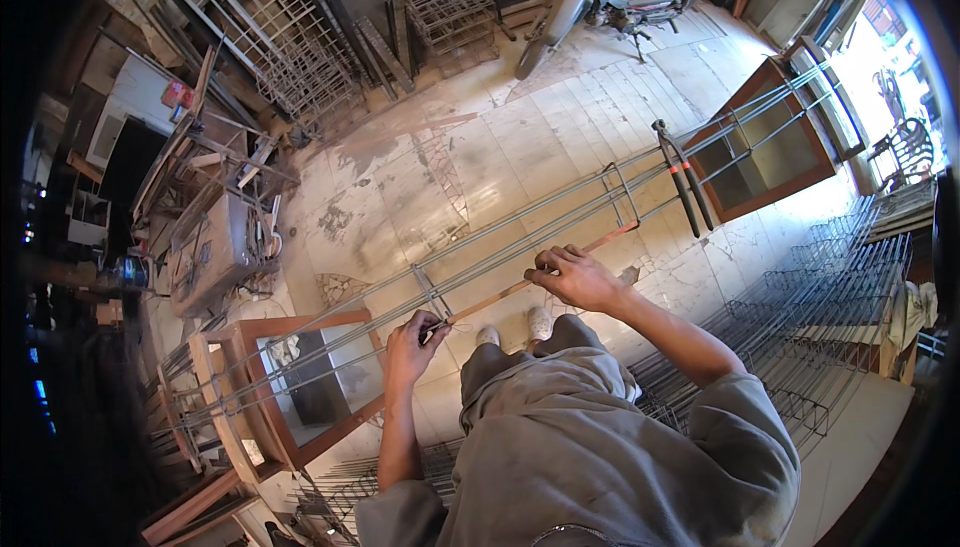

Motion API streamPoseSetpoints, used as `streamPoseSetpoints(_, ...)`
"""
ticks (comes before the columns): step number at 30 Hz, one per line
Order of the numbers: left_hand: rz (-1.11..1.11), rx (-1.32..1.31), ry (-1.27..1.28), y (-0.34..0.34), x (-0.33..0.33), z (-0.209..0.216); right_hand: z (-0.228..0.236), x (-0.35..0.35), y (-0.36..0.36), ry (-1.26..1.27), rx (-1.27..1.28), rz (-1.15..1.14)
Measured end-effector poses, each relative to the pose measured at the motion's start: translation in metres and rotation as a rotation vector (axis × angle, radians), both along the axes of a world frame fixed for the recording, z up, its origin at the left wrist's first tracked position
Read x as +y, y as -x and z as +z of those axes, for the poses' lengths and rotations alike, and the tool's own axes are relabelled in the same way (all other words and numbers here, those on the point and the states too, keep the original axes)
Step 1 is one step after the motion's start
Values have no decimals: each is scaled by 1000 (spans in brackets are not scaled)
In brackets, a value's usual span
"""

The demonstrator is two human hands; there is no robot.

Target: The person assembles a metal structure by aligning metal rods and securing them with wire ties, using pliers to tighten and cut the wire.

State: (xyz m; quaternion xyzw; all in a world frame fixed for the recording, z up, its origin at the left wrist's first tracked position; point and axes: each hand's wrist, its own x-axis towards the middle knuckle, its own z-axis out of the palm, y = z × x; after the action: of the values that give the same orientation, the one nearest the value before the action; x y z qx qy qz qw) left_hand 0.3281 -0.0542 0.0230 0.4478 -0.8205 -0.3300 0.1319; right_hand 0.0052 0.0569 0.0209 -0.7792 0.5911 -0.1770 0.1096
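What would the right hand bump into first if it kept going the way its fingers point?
The right hand already grips a long steel bar of the rebar cage. Its fingers point left along the bars, so it would probably meet the square stirrup first, near the left hand. Depth is hard to judge here.

Grey short-sleeved shirt, loose and creased; grey trousers; pale shoes. Left hand [412, 342] and right hand [575, 277] bare, no gloves.

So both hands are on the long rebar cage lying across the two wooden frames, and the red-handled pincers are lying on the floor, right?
Not quite. In the head view the red-handled pincers hang on the rebar cage itself, not the floor. The rest holds: left hand and right hand are on the cage, which spans the two wooden frames.
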Motion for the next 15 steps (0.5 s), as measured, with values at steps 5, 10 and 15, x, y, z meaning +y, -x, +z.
streamPoseSetpoints(5,11,-21,93,-1,6,-1,-5,0,-4,14,14,-7)
streamPoseSetpoints(10,-1,91,135,1,3,-11,-1,1,-5,-15,-29,-39)
streamPoseSetpoints(15,-2,50,176,-2,4,-9,1,-1,-7,-61,-14,-32)
